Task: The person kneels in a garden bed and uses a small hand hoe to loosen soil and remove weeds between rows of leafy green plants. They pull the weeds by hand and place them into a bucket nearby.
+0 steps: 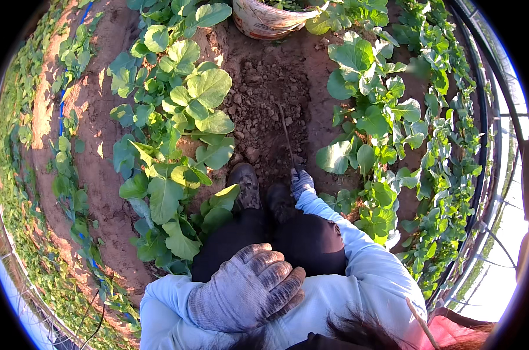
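Note:
My left hand, in a soiled grey knit glove, is held against my chest above my lap, its fingers curled together. Its palm faces away, and nothing shows in it. Low beside my right knee, my right hand wears a similar glove and grips a thin, slightly curved hand tool. The tool's far end reaches over or onto the loose, crumbly soil of the furrow; whether it touches cannot be told. My dark boots stand in the furrow, the right one in shadow.
Leafy green plants grow in a row on the left, with another leafy row on the right. A dirt-stained white bucket holding greenery stands ahead. A blue hose runs along the left; dark piping curves along the right.

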`<state>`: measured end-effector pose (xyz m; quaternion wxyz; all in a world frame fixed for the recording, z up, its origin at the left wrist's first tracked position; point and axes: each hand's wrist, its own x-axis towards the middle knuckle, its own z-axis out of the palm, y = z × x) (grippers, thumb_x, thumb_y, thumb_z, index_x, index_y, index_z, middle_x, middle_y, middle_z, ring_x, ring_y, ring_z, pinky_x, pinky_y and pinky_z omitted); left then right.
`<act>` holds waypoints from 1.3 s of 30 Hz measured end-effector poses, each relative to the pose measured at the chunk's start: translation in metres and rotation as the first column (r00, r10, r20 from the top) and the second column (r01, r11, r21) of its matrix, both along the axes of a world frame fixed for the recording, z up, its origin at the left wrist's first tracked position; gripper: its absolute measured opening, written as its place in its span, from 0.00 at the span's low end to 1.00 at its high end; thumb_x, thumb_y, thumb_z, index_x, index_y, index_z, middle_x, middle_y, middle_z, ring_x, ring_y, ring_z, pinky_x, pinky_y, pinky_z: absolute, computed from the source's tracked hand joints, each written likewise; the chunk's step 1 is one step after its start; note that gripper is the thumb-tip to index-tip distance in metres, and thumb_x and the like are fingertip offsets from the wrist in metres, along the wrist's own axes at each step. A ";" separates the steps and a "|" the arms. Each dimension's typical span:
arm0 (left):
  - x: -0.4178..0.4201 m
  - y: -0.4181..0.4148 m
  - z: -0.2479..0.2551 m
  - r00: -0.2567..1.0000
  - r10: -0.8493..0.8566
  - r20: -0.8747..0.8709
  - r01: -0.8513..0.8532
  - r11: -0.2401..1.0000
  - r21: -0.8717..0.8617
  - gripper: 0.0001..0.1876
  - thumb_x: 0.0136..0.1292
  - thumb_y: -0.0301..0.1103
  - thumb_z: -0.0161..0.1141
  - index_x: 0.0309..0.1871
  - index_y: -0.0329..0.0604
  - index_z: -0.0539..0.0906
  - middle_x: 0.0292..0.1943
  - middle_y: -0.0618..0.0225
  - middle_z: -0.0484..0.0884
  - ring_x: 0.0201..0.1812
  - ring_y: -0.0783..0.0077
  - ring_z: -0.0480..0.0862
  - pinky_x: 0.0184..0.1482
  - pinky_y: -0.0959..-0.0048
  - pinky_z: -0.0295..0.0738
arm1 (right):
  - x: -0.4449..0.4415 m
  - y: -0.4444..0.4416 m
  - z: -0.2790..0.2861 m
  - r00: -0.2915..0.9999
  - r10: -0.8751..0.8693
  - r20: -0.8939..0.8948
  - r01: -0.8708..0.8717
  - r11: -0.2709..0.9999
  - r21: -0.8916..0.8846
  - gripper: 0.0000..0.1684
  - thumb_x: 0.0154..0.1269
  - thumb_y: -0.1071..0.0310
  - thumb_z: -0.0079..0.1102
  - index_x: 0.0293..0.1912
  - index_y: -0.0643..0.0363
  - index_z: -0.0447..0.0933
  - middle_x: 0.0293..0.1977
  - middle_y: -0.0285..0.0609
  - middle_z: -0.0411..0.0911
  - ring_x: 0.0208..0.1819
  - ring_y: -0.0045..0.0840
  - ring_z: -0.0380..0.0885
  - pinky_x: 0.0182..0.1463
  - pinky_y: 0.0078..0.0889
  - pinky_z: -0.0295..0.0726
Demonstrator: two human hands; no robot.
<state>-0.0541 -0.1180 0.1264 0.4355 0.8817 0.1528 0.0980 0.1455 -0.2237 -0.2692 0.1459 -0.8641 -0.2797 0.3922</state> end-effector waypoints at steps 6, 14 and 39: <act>0.003 0.004 -0.004 0.999 -0.025 -0.048 0.024 0.999 -0.038 0.14 0.51 0.38 0.63 0.40 0.43 0.81 0.37 0.69 0.80 0.40 0.65 0.79 0.48 0.61 0.72 | 0.021 0.133 0.044 0.981 0.073 0.180 -0.100 0.984 0.145 0.24 0.70 0.55 0.45 0.64 0.37 0.62 0.32 0.59 0.77 0.29 0.49 0.76 0.34 0.47 0.72; 0.011 0.001 0.000 0.994 -0.018 -0.108 0.015 0.999 -0.032 0.14 0.49 0.36 0.63 0.40 0.43 0.82 0.35 0.69 0.80 0.39 0.65 0.80 0.47 0.61 0.73 | 0.006 0.238 0.048 0.999 0.024 -0.044 -0.028 0.995 -0.095 0.28 0.68 0.41 0.40 0.56 0.48 0.72 0.35 0.51 0.80 0.39 0.38 0.77 0.42 0.40 0.73; 0.014 -0.011 0.000 0.996 -0.021 -0.088 0.022 1.000 0.005 0.15 0.50 0.37 0.63 0.41 0.42 0.81 0.36 0.68 0.79 0.39 0.64 0.79 0.47 0.61 0.73 | 0.010 0.130 0.093 0.996 0.046 -0.073 -0.014 0.921 0.388 0.25 0.67 0.65 0.50 0.63 0.38 0.66 0.34 0.55 0.79 0.30 0.43 0.77 0.38 0.34 0.77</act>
